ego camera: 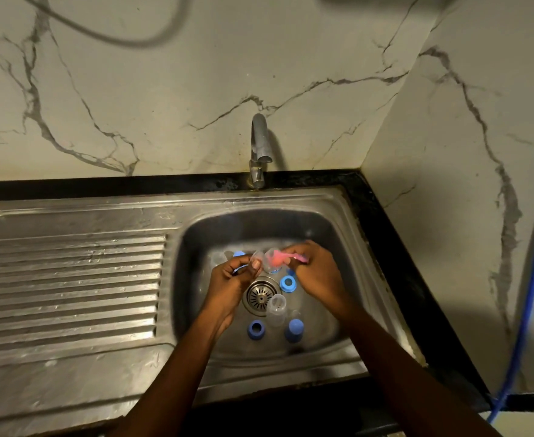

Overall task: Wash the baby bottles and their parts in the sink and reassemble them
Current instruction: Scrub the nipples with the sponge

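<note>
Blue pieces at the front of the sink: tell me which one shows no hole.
The blue piece on the right: its top is solid blue. The blue piece on the left shows a dark round hole in its middle.

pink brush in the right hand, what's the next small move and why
Probably push the pink brush into the clear part that the left hand grips, and twist: the right hand holds its head right against that part.
</note>
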